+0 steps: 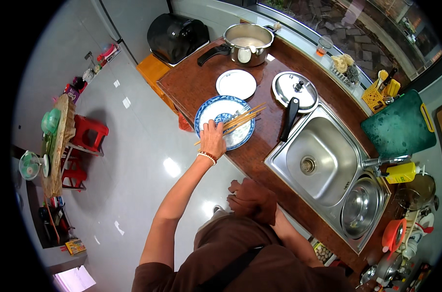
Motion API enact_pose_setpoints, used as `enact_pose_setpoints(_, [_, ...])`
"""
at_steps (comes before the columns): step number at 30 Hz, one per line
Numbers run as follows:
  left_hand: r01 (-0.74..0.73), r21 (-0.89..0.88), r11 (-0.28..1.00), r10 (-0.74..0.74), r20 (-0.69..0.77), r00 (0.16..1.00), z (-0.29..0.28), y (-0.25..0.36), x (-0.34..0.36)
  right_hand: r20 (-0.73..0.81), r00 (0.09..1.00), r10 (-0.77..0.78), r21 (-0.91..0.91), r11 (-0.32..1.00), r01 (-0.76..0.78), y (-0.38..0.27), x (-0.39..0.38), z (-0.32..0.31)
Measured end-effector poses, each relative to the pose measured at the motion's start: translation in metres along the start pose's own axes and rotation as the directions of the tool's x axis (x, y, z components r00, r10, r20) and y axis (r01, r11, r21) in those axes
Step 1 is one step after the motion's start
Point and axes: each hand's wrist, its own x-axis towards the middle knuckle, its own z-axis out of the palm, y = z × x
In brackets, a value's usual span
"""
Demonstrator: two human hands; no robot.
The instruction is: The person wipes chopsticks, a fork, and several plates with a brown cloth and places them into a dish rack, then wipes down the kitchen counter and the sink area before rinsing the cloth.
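My left hand point(212, 140), with a beaded bracelet at the wrist, is closed on a bunch of wooden chopsticks point(244, 120). They lie across a blue-and-white dish point(236, 138) near the counter's left front edge. A metal utensil, perhaps a fork, shows partly among the chopsticks. In front of my body, a bunched brown cloth point(252, 200) covers my right hand; only the wrist and forearm show, and the cloth hangs from that hand. Just beyond the dish sits a white plate point(236, 84).
A pressure cooker pot point(249, 54) with pale contents stands at the back; its lid point(295, 92) lies near the steel sink point(323, 160). A green cutting board point(401, 127) leans beyond the tap. Left, across the floor, are red stools point(90, 132) beside a table.
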Motion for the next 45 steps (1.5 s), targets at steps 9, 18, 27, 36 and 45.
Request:
enact_pose_setpoints(9, [0.012, 0.279, 0.960, -0.011, -0.005, 1.000, 0.051, -0.001, 0.015, -0.099, 0.990, 0.098, -0.080, 0.991, -0.106, 0.027, -0.023, -0.077])
enact_pose_setpoints(18, [-0.043, 0.270, 0.962, 0.027, 0.062, 0.998, 0.022, -0.005, 0.010, -0.271, 0.940, 0.208, 0.063, 0.978, -0.198, 0.057, -0.043, -0.091])
enact_pose_setpoints(27, [0.685, -0.697, 0.209, 0.259, 0.715, 0.649, -0.041, 0.077, 0.017, -0.424, 0.787, 0.448, 0.268, 0.892, -0.364, 0.070, -0.051, -0.122])
enact_pose_setpoints(36, [0.864, -0.484, 0.140, 0.467, 0.802, 0.373, 0.025, 0.196, -0.020, -0.347, 0.171, 0.922, 0.935, 0.354, -0.014, 0.096, -0.036, -0.089])
enact_pose_setpoints(45, [0.871, -0.413, 0.267, 0.398, 0.870, 0.290, 0.013, 0.215, -0.011, -0.224, 0.115, 0.968, 0.914, 0.168, 0.370, 0.118, -0.032, -0.141])
